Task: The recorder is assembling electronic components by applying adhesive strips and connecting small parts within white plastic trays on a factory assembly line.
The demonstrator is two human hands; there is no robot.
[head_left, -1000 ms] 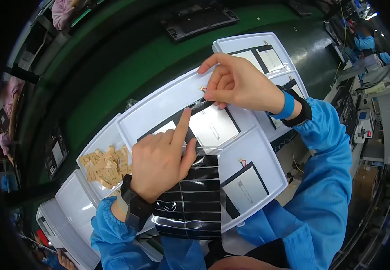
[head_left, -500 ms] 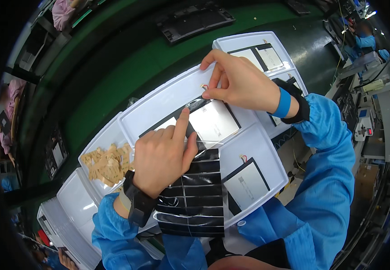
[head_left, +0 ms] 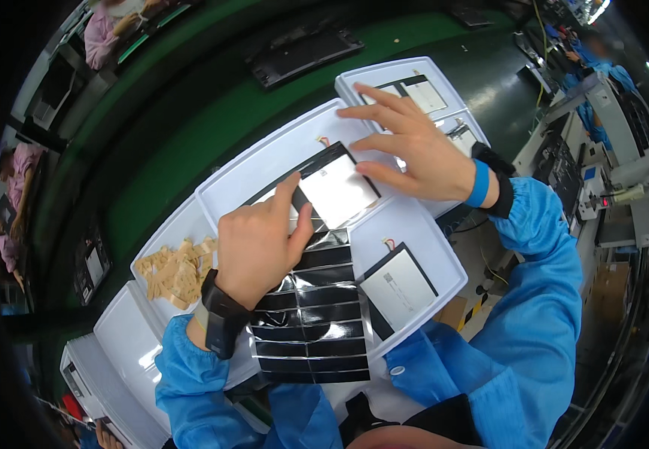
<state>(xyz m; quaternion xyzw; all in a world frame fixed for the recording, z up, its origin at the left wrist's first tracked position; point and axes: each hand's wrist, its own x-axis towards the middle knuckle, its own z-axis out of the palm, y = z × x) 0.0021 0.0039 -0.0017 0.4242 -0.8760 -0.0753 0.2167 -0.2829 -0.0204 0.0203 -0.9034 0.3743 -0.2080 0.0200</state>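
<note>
A flat silver battery pack (head_left: 341,188) with black edging lies in the white tray (head_left: 264,163), its small coloured wire lead pointing to the far side. My left hand (head_left: 257,243) rests over the pack's left part, index finger and thumb stretched apart, the other fingers curled. Its fingertip appears to touch the black strip on the pack. My right hand (head_left: 422,157) is spread open at the pack's right end, apparently with nothing in it. A sheet of glossy black adhesive strips (head_left: 309,322) reaches from the pack toward me, partly under my left hand.
Another battery pack (head_left: 398,290) sits in the nearer right compartment. A second tray (head_left: 444,75) with more packs stands at the far right. Tan paper pieces (head_left: 177,273) are heaped to the left, beside stacked white trays (head_left: 104,382). A dark panel (head_left: 306,56) lies on the green bench.
My right hand has opened from a pinch at the pack's far edge near the wires and shifted right. The left hand stays on the pack.
</note>
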